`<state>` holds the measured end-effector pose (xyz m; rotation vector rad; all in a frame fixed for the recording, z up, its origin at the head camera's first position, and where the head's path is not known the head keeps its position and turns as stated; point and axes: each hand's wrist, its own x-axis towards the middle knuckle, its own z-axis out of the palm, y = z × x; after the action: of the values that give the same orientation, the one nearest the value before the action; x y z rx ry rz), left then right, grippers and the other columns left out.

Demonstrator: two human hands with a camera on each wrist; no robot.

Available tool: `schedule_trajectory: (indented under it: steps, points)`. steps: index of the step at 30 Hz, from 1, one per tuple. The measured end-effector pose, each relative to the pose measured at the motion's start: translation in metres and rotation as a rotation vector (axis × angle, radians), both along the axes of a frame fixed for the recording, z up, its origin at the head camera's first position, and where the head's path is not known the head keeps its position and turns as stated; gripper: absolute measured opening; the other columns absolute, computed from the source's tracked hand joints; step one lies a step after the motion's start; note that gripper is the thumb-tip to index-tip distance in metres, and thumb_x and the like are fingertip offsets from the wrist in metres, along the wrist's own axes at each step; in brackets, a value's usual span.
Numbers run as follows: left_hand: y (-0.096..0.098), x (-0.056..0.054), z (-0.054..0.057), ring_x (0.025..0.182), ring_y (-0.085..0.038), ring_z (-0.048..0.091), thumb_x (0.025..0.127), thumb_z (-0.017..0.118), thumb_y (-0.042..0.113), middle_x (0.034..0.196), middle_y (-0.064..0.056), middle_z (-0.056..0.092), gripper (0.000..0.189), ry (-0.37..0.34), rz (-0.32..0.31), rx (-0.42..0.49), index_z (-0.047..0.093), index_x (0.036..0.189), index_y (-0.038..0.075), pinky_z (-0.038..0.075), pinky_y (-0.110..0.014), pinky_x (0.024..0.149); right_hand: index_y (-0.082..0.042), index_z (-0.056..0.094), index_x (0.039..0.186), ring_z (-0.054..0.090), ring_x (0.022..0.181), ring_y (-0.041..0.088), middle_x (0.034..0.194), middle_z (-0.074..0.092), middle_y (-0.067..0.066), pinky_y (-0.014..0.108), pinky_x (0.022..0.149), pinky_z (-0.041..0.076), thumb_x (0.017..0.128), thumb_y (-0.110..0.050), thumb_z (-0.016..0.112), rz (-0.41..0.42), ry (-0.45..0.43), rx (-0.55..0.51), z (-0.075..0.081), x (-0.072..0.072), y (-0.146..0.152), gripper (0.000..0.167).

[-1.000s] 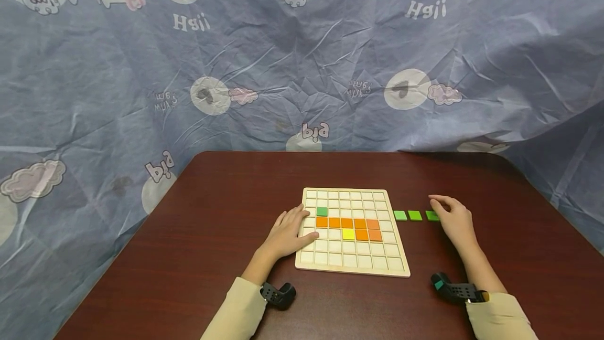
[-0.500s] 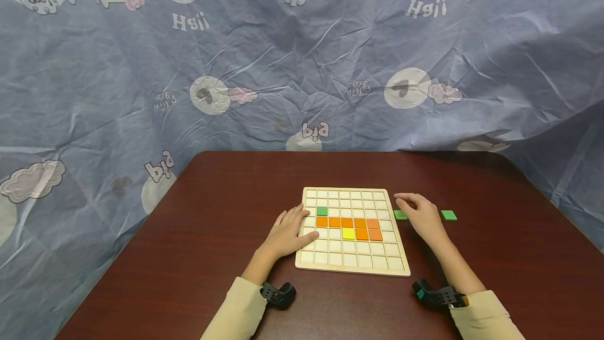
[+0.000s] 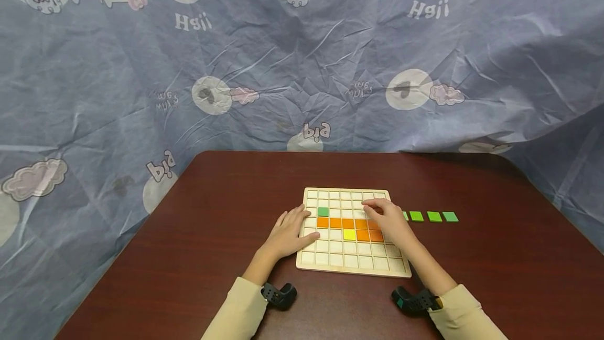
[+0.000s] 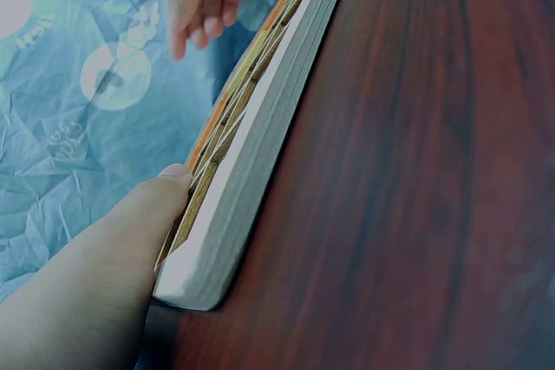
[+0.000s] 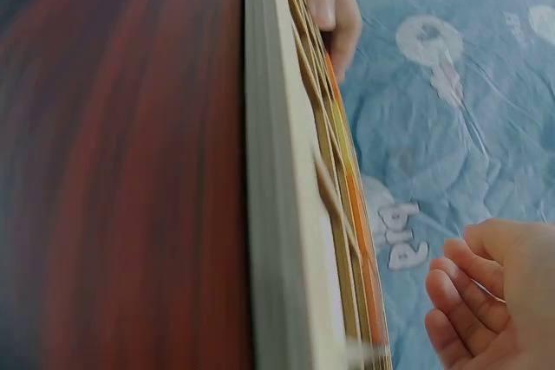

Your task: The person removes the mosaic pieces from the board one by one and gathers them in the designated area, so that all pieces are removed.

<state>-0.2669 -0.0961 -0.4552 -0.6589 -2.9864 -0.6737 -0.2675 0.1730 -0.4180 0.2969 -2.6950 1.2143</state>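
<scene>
A pale wooden grid board (image 3: pixel 351 270) lies on the table. My left hand (image 3: pixel 288 232) rests on its left edge, fingers spread and thumb over the border. Above the board's right part is my right hand (image 3: pixel 389 222), thumb and index fingertips close together; I cannot tell whether a tile is between them. Several orange tiles (image 3: pixel 335 223) sit in the grid, with one yellow tile (image 3: pixel 349 234) and one green tile (image 3: pixel 323 211). In the right wrist view, the right hand's fingers (image 5: pixel 468 296) are loosely curled beside the board. The hand partly covers orange tiles in the head view.
Several loose green tiles (image 3: pixel 434 216) lie in a row on the table right of the board. The dark reddish table (image 3: pixel 226 198) ends at a printed blue-grey cloth (image 3: pixel 264 67) behind. Both wrists wear black straps with cameras.
My right hand has moved left from the row of loose green tiles to above the board, uncovering tiles in that row. The left hand stays on the board's edge.
</scene>
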Motion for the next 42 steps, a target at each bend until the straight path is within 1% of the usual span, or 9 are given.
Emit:
schedule_trajectory:
  steps: [6,11,14,17,20,24,28,33,42]
  points:
    - [0.000,0.000,0.001,0.139,-0.022,0.022,0.086,0.041,0.062,0.152,-0.003,0.021,0.068,-0.004,-0.002,-0.004,0.035,0.138,0.019,0.013,-0.044,0.114,-0.006,0.064,0.111,0.059,0.090,0.021,0.101,0.063,0.008,0.032,0.076,0.049,0.090,-0.020,0.055,0.067,0.001,0.003,0.001,-0.001,-0.030,0.026]
    - [0.001,0.000,0.002,0.139,-0.022,0.022,0.085,0.041,0.063,0.152,-0.002,0.022,0.069,-0.010,0.008,-0.007,0.035,0.138,0.018,0.013,-0.044,0.114,-0.005,0.064,0.111,0.057,0.087,0.020,0.100,0.061,0.008,0.032,0.074,0.050,0.090,-0.019,0.055,0.117,-0.010,0.018,0.000,-0.006,-0.052,0.026]
    - [0.002,-0.001,0.002,0.139,-0.021,0.023,0.085,0.040,0.063,0.151,-0.002,0.022,0.070,-0.005,0.011,-0.018,0.035,0.138,0.019,0.013,-0.044,0.114,-0.005,0.064,0.111,0.055,0.084,0.018,0.098,0.060,0.007,0.031,0.072,0.049,0.090,-0.019,0.055,0.132,-0.015,0.039,-0.001,-0.010,-0.063,0.027]
    - [0.002,-0.002,0.002,0.139,-0.021,0.022,0.085,0.040,0.064,0.151,-0.002,0.022,0.069,-0.001,0.010,-0.022,0.035,0.138,0.019,0.013,-0.044,0.114,-0.005,0.064,0.111,0.055,0.085,0.017,0.098,0.060,0.006,0.031,0.073,0.049,0.090,-0.021,0.056,0.127,-0.021,0.069,-0.004,-0.014,-0.070,0.027]
    - [0.002,-0.002,0.003,0.139,-0.021,0.022,0.086,0.040,0.063,0.152,-0.002,0.022,0.068,-0.004,0.007,-0.014,0.036,0.138,0.019,0.013,-0.045,0.114,-0.006,0.064,0.110,0.056,0.088,0.018,0.098,0.059,0.005,0.035,0.078,0.050,0.089,-0.021,0.057,0.113,-0.027,0.091,-0.007,-0.018,-0.076,0.027]
    - [0.002,-0.001,0.003,0.139,-0.022,0.021,0.086,0.040,0.062,0.152,-0.002,0.021,0.068,-0.013,0.006,-0.010,0.035,0.138,0.019,0.013,-0.045,0.114,-0.006,0.064,0.108,0.056,0.091,0.020,0.100,0.058,0.006,0.037,0.082,0.050,0.088,-0.020,0.059,0.089,-0.038,0.096,-0.012,-0.022,-0.081,0.025]
    - [0.001,-0.001,0.003,0.139,-0.022,0.021,0.086,0.039,0.063,0.152,-0.003,0.021,0.069,-0.015,0.005,-0.009,0.035,0.139,0.019,0.012,-0.046,0.114,-0.005,0.065,0.108,0.056,0.091,0.020,0.101,0.057,0.007,0.037,0.082,0.050,0.088,-0.019,0.059,0.075,-0.032,0.102,-0.016,-0.026,-0.083,0.026]
    - [0.001,-0.001,0.003,0.139,-0.022,0.021,0.086,0.039,0.064,0.152,-0.002,0.020,0.070,-0.016,0.007,-0.015,0.034,0.139,0.019,0.012,-0.045,0.114,-0.005,0.065,0.108,0.056,0.092,0.021,0.102,0.057,0.008,0.037,0.081,0.050,0.088,-0.020,0.059,0.061,-0.025,0.111,-0.018,-0.027,-0.085,0.026]
    - [0.001,0.001,0.004,0.140,-0.022,0.019,0.086,0.038,0.064,0.153,-0.002,0.018,0.071,-0.030,0.004,-0.022,0.031,0.142,0.020,0.011,-0.045,0.114,-0.008,0.066,0.107,0.055,0.091,0.021,0.104,0.055,0.008,0.036,0.080,0.050,0.088,-0.020,0.060,0.042,-0.020,0.109,-0.020,-0.023,-0.086,0.023]
